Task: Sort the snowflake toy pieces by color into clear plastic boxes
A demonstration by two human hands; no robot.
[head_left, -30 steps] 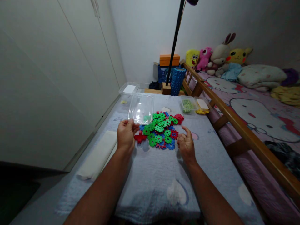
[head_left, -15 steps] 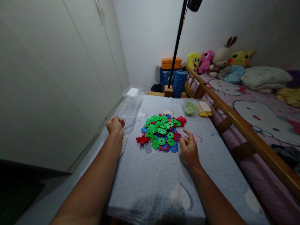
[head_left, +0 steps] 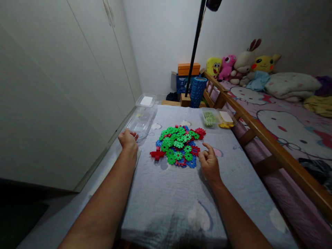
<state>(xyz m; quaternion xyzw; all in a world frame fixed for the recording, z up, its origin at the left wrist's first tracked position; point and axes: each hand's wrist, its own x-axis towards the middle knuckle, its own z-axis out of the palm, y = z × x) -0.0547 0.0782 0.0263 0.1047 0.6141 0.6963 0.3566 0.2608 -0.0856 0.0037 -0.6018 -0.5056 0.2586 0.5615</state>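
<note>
A pile of green, red and blue plastic interlocking pieces (head_left: 178,145) lies in the middle of the cloth-covered table (head_left: 171,197). My left hand (head_left: 128,141) is at the table's left edge, fingers curled on the near rim of an empty clear plastic container (head_left: 142,121). My right hand (head_left: 209,162) rests on the cloth just right of the pile. Its index finger is half stretched out and its other fingers are loosely bent, with nothing in them.
Two small clear tubs stand at the far right of the table, one with green pieces (head_left: 209,117), one with yellow (head_left: 226,120). A clear lid (head_left: 146,101) lies far left. A black pole (head_left: 194,52), a wooden bed rail (head_left: 261,129) and white cupboard doors (head_left: 64,86) surround the table.
My left hand carried the clear container from over the pile to the table's left edge and lowered it there. The right hand stayed beside the pile.
</note>
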